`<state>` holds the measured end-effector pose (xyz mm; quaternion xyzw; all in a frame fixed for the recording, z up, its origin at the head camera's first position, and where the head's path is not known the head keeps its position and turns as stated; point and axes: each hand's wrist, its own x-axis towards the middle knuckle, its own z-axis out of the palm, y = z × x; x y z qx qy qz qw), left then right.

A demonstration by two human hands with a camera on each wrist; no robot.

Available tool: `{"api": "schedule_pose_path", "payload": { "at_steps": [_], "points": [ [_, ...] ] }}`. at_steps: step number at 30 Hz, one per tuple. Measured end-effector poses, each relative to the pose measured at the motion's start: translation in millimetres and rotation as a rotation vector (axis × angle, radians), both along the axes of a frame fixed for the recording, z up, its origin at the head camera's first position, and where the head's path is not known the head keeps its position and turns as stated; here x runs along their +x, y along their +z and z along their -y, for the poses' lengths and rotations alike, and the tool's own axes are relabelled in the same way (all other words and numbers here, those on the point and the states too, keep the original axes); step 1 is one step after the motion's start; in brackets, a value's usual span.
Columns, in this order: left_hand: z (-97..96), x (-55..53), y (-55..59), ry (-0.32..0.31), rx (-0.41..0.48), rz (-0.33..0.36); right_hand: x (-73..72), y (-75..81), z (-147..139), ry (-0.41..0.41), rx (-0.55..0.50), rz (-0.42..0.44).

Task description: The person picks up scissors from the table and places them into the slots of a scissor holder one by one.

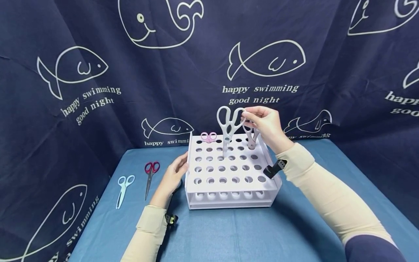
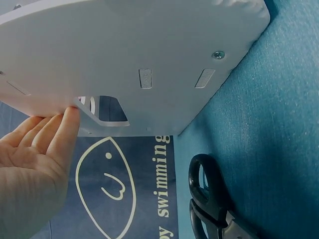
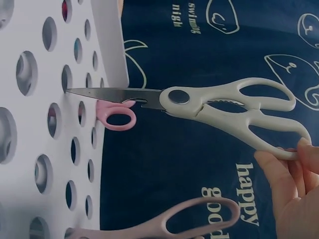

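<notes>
My right hand (image 1: 266,125) pinches white-handled kitchen scissors (image 3: 214,99) by the edge of one finger loop, blades pointing down. Their tip is right at a hole in the white rack (image 1: 229,206), a box with rows of round holes. My left hand (image 2: 47,149) has its fingers straight, fingertips touching the rack's left side wall beside a cut-out. Small pink scissors (image 1: 208,137) stand in a back hole at the left, handles up. Pale greyish-pink scissors (image 3: 199,216) stand in the rack at the back right, partly behind the right hand in the head view.
Left of the rack, red-handled scissors (image 1: 150,174) and light blue scissors (image 1: 122,190) lie on the blue tabletop (image 1: 229,233). Black-handled scissors (image 2: 209,186) lie close to the rack's left side, mostly hidden by the left arm. A dark fish-print curtain (image 1: 209,72) hangs behind.
</notes>
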<state>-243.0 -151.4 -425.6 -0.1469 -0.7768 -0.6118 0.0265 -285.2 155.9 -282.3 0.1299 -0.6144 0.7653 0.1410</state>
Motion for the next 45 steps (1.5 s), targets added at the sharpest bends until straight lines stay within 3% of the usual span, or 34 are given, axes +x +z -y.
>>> {"api": "schedule_pose_path", "payload": {
  "at_steps": [32, 45],
  "points": [
    [-1.4, -0.7, -1.1, -0.011, 0.035, -0.003, -1.0, -30.1, 12, 0.012, 0.376, 0.121],
    [-0.4, -0.2, -0.6, -0.002, 0.017, 0.006, 1.1, -29.5, 17, 0.028, 0.377, 0.144]
  ]
}}
